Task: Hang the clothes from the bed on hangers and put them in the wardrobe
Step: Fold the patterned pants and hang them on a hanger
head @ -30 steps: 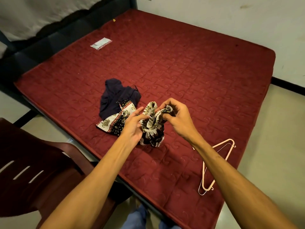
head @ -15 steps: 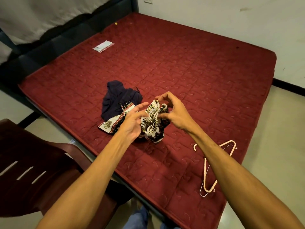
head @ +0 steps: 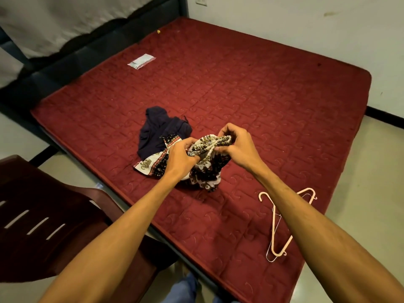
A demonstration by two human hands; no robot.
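Note:
A black-and-white patterned garment [head: 207,171] with a gathered waistband is bunched on the red mattress [head: 262,88]. My left hand [head: 181,156] grips its left side and my right hand [head: 238,147] pinches the waistband from the right. A dark navy garment [head: 157,127] lies just behind, partly under a patterned cloth piece [head: 150,165]. Two hangers lie to the right under my right forearm: a pink plastic hanger [head: 282,248] and a thin wire hanger [head: 272,241]. The wardrobe is out of view.
A dark red plastic chair [head: 43,215] stands at the lower left beside the bed. A small clear packet [head: 141,61] lies far back on the mattress. White walls border the bed at the back and right; pale floor shows at right.
Both hands have drawn closer together and bunched the patterned waistband tighter between them. My view has tilted slightly, so the bed sits a bit lower in the frame.

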